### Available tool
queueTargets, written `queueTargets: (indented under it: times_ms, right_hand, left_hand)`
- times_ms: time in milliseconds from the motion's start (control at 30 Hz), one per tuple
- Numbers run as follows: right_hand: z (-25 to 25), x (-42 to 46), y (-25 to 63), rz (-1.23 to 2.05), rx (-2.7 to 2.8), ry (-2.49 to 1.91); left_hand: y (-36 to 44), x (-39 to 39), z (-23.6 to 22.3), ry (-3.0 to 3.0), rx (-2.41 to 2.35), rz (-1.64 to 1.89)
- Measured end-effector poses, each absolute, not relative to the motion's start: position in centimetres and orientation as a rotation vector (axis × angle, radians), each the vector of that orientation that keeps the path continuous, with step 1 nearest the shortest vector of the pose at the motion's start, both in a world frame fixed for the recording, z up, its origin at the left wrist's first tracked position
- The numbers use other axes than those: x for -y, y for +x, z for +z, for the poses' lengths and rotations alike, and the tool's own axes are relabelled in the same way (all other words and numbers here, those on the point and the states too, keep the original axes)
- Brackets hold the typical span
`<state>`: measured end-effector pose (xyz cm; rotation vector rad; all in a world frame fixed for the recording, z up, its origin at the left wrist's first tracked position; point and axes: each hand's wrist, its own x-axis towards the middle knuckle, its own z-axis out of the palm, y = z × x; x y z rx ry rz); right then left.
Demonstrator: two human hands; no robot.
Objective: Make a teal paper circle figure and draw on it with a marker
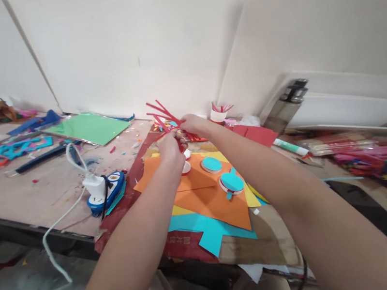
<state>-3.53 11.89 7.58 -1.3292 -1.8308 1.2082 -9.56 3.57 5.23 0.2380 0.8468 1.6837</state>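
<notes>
"White panels [120, 53] across the upper frame. Biggest thing in view?"

"Yes. Next, the worktop [56, 186], left side, with paper scraps on it."

"Sheets?"

"One green sheet [90, 127], left of centre. Orange paper [229, 210] at lower centre, over yellow and turquoise; overlaps spoil that count."

"Hands?"

"Two, both bare, close together at mid-frame. Right hand [196, 126]: fingers brought together, pinching the strips. Left hand [171, 149], just below and left of it: fingers curled in, red showing between them, so gripped on strips too. Exact finger contact blurred."

"Smaller items?"

"One cup [218, 115], right of the hands, white above, red below, red pieces poking out. Two turquoise-topped discs [211, 164] on the orange, right of centre; the nearer has tabs sticking out. Two white rounds beside the left hand, partly covered."

"And the strips themselves?"

"Red strips [174, 118], centre of frame: narrow, flat, straight, fanned toward the upper left. At least four free ends; fingers hide the rest."
</notes>
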Motion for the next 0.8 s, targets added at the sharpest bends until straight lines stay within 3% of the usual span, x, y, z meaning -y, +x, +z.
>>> queueTargets:
  times_ms: [167, 400, 667, 800]
  right_hand:
    - [8.0, -10.0, 0.7, 1.108, 1.782, -1.433]
    - [7.1, -5.4, 3.6, 1.010, 1.814, -1.429]
    - [5.7, -1.5, 5.6, 0.670, 1.873, -1.356]
    - [3.8, -0.3, 7.2, 0.759, 1.864, -1.200]
  left_hand:
    - [-8.3, -3.9, 4.0, 0.282, -0.870, 1.448]
    - [-6.1, -2.5, 4.4, 0.428, -0.754, 1.352]
    - [-4.4, -1.5, 3.7, 0.527, -0.684, 1.301]
    - [-4.2, -1.3, 3.5, 0.553, -0.628, 1.313]
